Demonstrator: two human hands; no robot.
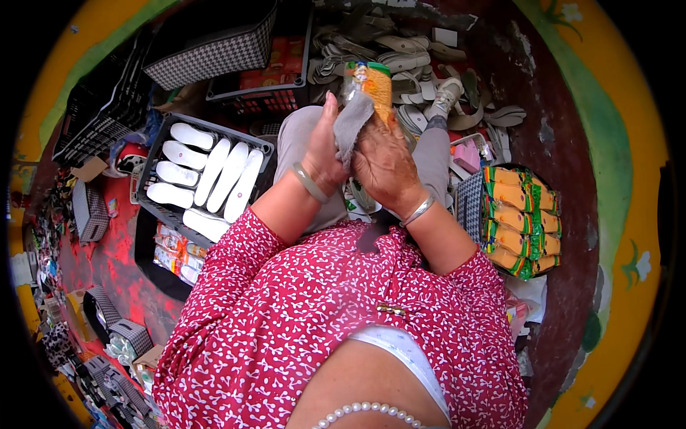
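Both my hands meet above my knees, around a clear packet with orange, grainy-looking contents and a green top edge. A grey cloth lies between my palms, over the near face of the packet. My left hand supports the packet from the left, thumb side up, its other fingers mostly hidden. From the right, my right hand curls against the cloth and the packet's lower part, its fingertips out of sight.
A dark crate of white shoe insoles stands at my left. On the right, a houndstooth basket holds several green-and-yellow packets. Beyond my knees are piled slippers, a crate with red boxes and a houndstooth bin.
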